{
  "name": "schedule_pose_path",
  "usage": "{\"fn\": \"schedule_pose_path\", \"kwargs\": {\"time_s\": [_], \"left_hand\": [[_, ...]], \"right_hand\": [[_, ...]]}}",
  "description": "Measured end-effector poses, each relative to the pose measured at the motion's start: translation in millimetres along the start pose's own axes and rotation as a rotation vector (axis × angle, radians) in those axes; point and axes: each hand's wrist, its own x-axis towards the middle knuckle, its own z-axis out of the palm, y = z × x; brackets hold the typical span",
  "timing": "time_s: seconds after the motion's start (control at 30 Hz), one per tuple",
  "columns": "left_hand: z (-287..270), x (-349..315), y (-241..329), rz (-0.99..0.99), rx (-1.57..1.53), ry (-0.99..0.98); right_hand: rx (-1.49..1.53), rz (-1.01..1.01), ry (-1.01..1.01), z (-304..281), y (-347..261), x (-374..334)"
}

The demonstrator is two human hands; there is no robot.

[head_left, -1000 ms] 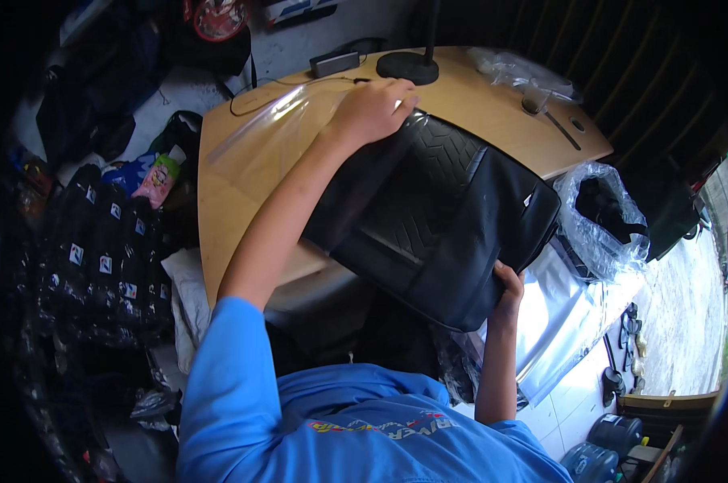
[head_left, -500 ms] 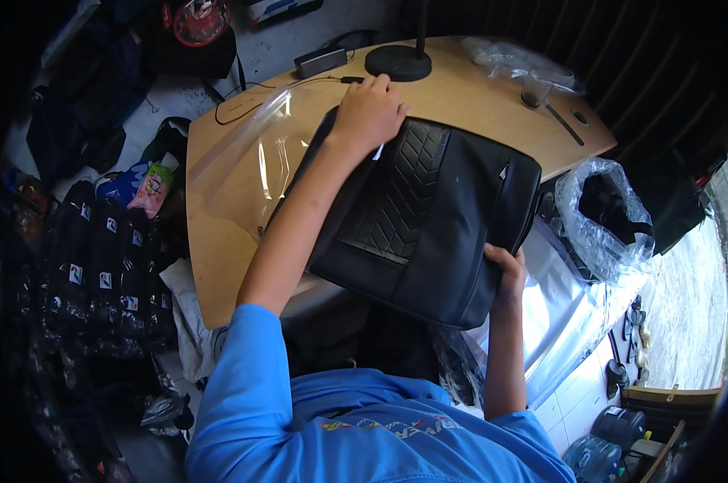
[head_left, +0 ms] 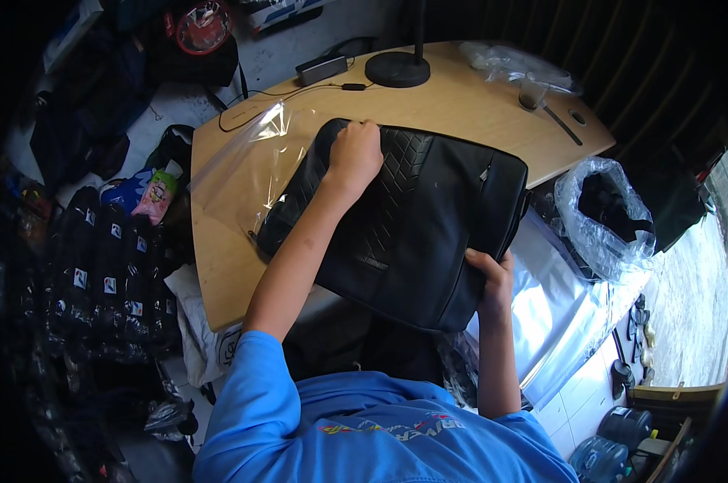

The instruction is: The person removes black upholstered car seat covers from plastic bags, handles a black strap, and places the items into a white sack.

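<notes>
I see a wooden counter [head_left: 460, 109] carrying clear film [head_left: 247, 165] left of centre, a round black base [head_left: 398, 71] top centre, a cup [head_left: 532, 95] upper right.

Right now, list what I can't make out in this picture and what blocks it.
All in the head view:
- Fingertips of the left hand: hidden by its own curled fingers, so what they pinch is unclear.
- Most fingers of the right hand: hidden behind the black bag.
- The bag's underside: hidden by the bag itself.
- Top of the black stand: cut off by the upper edge.
</notes>
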Motion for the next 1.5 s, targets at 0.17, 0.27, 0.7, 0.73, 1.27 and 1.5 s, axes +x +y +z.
{"fn": "schedule_pose_path", "kwargs": {"time_s": [0.17,0.27,0.7,0.73,1.27,1.5], "left_hand": [[6,6,-7,0.041,0.034,0.047],[1,11,-11,0.053,-0.108,-0.044],[6,-7,-13,0.087,-0.006,-0.188],[6,-8,-13,0.122,0.066,-0.132],[8,10,-7,0.136,-0.198,-0.169],[6,1,29,0.261,-0.325,-0.044]], "right_hand": [[-0.038,-0.009,-0.033,3,3,-2],[-0.052,-0.022,-0.033,3,1,-2],[-0.074,-0.019,-0.118,7,1,-5],[-0.074,-0.017,-0.122,7,1,-6],[-0.09,-0.027,-0.083,7,-11,-8],[0.031,-0.084,0.062,-11,-6,-18]]}}
